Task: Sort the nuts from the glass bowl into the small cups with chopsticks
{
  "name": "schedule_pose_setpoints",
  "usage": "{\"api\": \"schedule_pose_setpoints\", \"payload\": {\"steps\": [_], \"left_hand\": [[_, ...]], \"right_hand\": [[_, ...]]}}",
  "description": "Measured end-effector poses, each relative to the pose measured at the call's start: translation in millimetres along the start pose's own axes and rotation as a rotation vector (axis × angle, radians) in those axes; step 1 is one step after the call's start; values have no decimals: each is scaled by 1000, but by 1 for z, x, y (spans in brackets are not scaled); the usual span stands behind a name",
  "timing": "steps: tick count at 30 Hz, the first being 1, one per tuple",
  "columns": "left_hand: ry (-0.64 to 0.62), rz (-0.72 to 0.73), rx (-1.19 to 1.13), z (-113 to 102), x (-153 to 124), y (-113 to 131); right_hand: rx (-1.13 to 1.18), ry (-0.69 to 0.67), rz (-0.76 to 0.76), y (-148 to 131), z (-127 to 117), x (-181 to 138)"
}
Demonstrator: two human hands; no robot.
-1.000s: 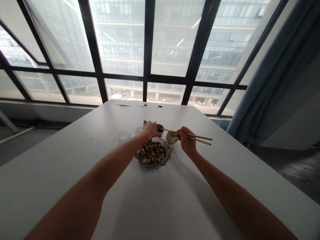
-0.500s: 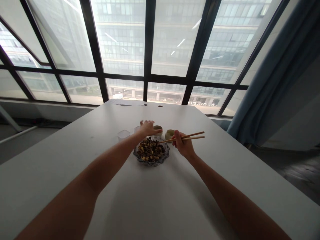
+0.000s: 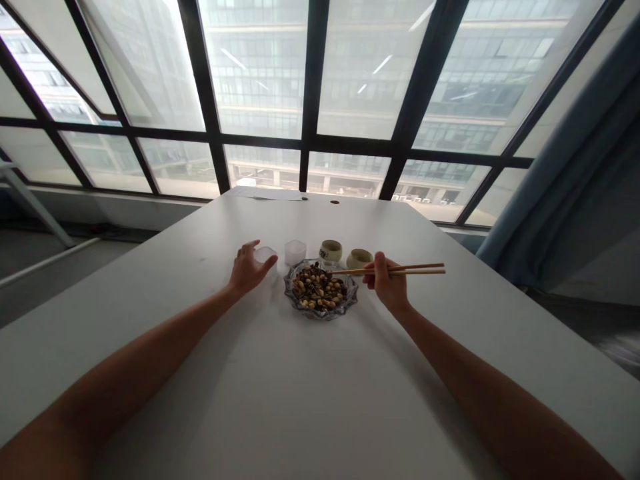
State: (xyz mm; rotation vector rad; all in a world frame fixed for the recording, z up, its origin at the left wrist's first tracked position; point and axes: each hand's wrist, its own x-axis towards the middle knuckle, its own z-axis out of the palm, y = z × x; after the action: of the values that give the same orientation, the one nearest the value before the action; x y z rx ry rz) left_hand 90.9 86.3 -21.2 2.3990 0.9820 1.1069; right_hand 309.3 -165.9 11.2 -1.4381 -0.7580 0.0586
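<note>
A glass dish (image 3: 320, 310) of mixed beans sits in the middle of the white table (image 3: 310, 400). My right hand (image 3: 386, 283) is closed on a pair of wooden chopsticks (image 3: 400, 269), whose tips reach over the dish's far right side. My left hand (image 3: 247, 269) is open with fingers curved around a clear plastic cup (image 3: 264, 254), thumb and fingers at its sides. A second clear cup (image 3: 295, 252) stands to the right of it. Two small ceramic cups (image 3: 331, 250) (image 3: 359, 258) stand behind the dish.
A sheet of paper (image 3: 270, 194) lies at the table's far edge by a cable hole (image 3: 335, 201). Tall windows with dark frames rise behind. A blue curtain (image 3: 565, 153) hangs at the right.
My left hand left the left ceramic cup and moved left to the clear plastic cup. The chopsticks dropped from the ceramic cup to over the dish of beans. The view shifted slightly.
</note>
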Motion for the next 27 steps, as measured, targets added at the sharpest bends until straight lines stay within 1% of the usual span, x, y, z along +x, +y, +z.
{"api": "schedule_pose_setpoints", "payload": {"steps": [3,7,12,15,19,22,24,27], "left_hand": [[-42,-42,-90,9,1,-7],[-113,-101,-106,10,0,-7],[-117,-96,-135,10,1,-7],[-77,-29,-159,10,1,-8],[20,191,-135,9,-2,-5],[45,334,-114,7,-3,-3],[49,367,-104,7,-4,-2],[50,353,-91,8,-3,-3]], "right_hand": [[80,46,61,14,1,1],[196,69,127,29,1,-4],[244,105,145,35,1,-11],[270,118,183,37,1,-11],[301,120,225,37,1,-10],[304,95,228,35,1,-10],[291,79,224,35,1,-11],[277,68,211,34,1,-11]]}}
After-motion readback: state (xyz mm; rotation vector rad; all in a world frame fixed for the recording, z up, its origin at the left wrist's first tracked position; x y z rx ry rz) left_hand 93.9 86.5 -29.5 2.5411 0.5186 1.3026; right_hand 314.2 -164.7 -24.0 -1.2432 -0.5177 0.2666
